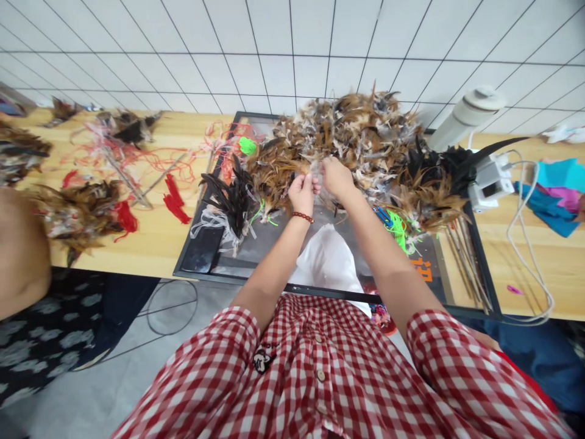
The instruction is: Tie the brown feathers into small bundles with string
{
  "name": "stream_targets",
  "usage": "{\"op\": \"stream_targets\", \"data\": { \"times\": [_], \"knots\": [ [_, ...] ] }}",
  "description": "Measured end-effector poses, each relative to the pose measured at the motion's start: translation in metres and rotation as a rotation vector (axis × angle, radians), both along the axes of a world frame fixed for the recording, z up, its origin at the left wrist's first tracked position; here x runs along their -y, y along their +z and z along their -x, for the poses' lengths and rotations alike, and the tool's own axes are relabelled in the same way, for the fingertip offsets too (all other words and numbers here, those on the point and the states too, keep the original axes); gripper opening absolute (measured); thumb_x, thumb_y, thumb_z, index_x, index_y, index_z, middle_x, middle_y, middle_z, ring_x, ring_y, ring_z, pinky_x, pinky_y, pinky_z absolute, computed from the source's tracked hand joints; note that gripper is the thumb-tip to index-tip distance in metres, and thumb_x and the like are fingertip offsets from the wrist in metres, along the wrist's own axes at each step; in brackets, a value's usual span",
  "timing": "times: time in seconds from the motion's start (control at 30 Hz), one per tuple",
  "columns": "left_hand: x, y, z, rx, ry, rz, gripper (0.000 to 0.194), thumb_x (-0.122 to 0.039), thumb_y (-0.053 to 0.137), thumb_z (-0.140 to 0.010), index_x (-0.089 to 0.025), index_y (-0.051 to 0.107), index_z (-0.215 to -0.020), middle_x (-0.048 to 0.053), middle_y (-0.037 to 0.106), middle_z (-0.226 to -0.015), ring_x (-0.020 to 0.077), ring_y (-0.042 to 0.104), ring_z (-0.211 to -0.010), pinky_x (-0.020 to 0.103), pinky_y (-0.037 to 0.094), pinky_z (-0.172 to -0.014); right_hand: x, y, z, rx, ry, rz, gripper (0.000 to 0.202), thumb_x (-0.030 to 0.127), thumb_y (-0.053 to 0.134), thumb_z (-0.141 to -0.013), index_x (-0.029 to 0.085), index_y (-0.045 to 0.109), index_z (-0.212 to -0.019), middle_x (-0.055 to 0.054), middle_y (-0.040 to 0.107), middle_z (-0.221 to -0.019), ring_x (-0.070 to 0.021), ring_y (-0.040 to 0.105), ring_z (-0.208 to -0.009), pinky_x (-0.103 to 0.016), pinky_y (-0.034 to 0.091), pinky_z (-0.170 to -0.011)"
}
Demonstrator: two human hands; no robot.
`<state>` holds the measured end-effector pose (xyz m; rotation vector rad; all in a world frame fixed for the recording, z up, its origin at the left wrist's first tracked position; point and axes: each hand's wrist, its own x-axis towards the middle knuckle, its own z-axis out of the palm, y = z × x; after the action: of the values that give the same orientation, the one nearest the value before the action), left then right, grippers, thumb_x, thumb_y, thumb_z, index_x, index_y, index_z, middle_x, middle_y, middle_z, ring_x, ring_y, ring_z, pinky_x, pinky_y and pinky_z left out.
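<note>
A big heap of brown and white feathers (347, 122) covers the back of a black-framed tray (256, 277). At the heap's front edge my left hand (302, 190), with a red bead bracelet, is closed in a pinch on a small pale feather. Close beside it, my right hand (338, 177) has its fingers curled together against the feathers; what they hold is hidden. Black feathers (235, 198) lie left of my hands, tied near white strips. Bright green string (398, 230) and blue-handled scissors (382, 216) rest near my right forearm.
A white bottle (470, 116) and a white plug adapter (491, 183) with a cable stand at the right. Thin sticks (468, 262) lie along the tray's right side. Red string (175, 200) and more feathers (85, 213) lie left, near another person's arm (21, 256).
</note>
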<state>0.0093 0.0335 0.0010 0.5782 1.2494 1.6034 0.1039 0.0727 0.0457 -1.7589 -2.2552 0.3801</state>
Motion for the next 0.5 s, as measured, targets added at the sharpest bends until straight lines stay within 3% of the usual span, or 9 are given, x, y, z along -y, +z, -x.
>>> {"op": "stream_targets", "data": {
  "times": [0.13, 0.27, 0.5],
  "knots": [
    [0.001, -0.003, -0.002, 0.036, -0.067, 0.018, 0.018, -0.032, 0.073, -0.091, -0.016, 0.067, -0.085, -0.002, 0.073, -0.073, 0.0053, 0.062, -0.053, 0.018, 0.049, -0.055, 0.017, 0.002, -0.031, -0.257, 0.166, -0.134, 0.030, 0.015, 0.047, -0.093, 0.015, 0.072, -0.108, -0.012, 0.075, -0.104, -0.0249, 0.066, -0.100, -0.034, 0.049, -0.092],
    [0.002, -0.002, -0.003, 0.046, -0.123, 0.036, 0.021, -0.034, 0.076, -0.090, -0.016, 0.067, -0.085, -0.002, 0.073, -0.073, 0.0066, 0.065, -0.055, 0.018, 0.050, -0.055, 0.022, -0.003, -0.048, -0.255, 0.242, -0.207, 0.034, 0.014, 0.045, -0.091, 0.015, 0.076, -0.103, -0.014, 0.073, -0.108, -0.0255, 0.065, -0.102, -0.035, 0.049, -0.092],
    [0.004, 0.003, 0.000, 0.024, -0.262, 0.061, 0.018, -0.029, 0.077, -0.088, -0.014, 0.068, -0.082, 0.000, 0.074, -0.069, 0.0082, 0.067, -0.056, 0.019, 0.052, -0.055, 0.016, -0.013, -0.049, -0.249, 0.324, -0.269, 0.030, 0.013, 0.049, -0.088, 0.018, 0.077, -0.099, -0.013, 0.076, -0.100, -0.0282, 0.067, -0.099, -0.040, 0.051, -0.091]
  ]
}}
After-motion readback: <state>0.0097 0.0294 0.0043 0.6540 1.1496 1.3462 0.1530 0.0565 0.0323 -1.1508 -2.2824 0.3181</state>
